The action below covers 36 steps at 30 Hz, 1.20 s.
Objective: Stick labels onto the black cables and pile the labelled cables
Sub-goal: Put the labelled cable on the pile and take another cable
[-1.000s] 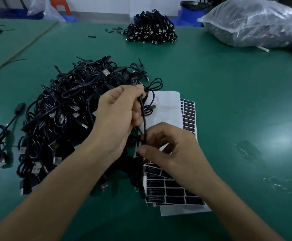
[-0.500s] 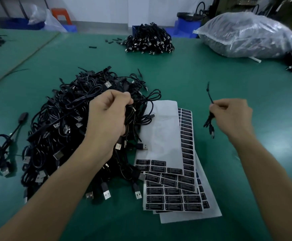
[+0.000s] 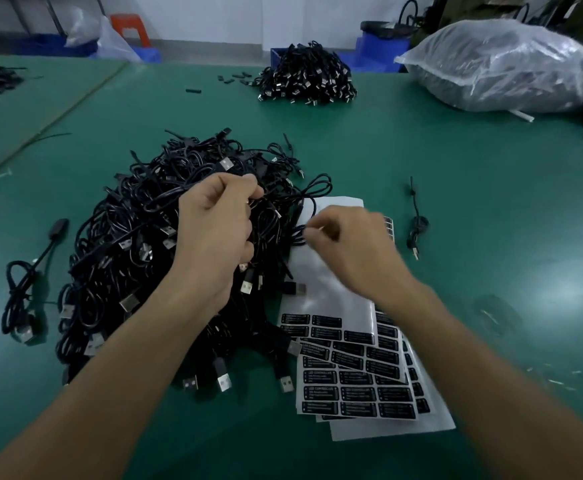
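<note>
Fig. The pile of black cables (image 3: 137,258) lies left of centre on the green table (image 3: 491,188). It is a tangle of thin loops, with metal USB plugs poking out along its near edge.

Your left hand (image 3: 214,233) rests on top of the pile, its thumb and forefinger pinching one raised cable (image 3: 271,206). Your right hand (image 3: 352,244) is close beside it, blurred, with its fingers curled next to a loop at the pile's right edge. You cannot tell from this view whether it grips anything.

Expect each cable to be light, limp and springy, and likely to snag its neighbours. Take hold of the cord just behind a moulded plug, the only stiff part, and draw it out slowly so other loops do not trail after it.

Beneath your right hand lie the label sheets (image 3: 352,386), fanned out, with rows of black labels towards you. These look thin and tacky, so lift one by a corner.

A lone cable (image 3: 416,225) lies apart to the right of the sheets. Any label on it is too small to see.
</note>
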Tool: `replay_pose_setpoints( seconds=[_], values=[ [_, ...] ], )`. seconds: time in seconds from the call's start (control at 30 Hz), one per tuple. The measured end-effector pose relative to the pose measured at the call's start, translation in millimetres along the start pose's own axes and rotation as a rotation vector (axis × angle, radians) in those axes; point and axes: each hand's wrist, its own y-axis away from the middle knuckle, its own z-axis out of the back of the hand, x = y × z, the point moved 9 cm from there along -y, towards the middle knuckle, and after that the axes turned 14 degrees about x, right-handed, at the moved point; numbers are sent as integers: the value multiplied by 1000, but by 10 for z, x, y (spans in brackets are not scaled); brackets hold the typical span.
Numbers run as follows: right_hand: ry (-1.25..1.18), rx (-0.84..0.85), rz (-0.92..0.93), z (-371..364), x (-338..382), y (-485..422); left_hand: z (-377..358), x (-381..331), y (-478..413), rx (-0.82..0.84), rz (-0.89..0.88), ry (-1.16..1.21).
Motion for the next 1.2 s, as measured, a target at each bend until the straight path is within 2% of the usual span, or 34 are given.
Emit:
replay_pose_setpoints(
  seconds=[0.13,0.27,0.33,0.43,0.5,0.6,0.67,0.73,1.2],
  values=[
    [-67,-5,-12,-250,261,-74,8,0,3,-20,-3,-13],
    [-199,-32,53,-315,389,-175,7,-46,14,-39,-43,-61],
    [-225,-32,69,-331,413,-188,62,-230,31,-80,-165,-288],
    [-198,-54,41,-317,357,-152,110,-544,125,-185,-373,-819],
    [-220,-54,19,-293,288,-87,145,-580,136,-237,-334,-1089],
    [-312,-80,11,-201,149,31,218,-448,42,-221,-129,-1376],
    [-354,-85,-8,-140,52,103,237,-415,21,-197,-55,-1408],
    [-371,-83,-24,-100,-32,169,238,-439,27,-190,-61,-1386],
    [-482,-192,-77,-71,-360,496,80,-681,201,-267,-422,-1238]
  ],
)
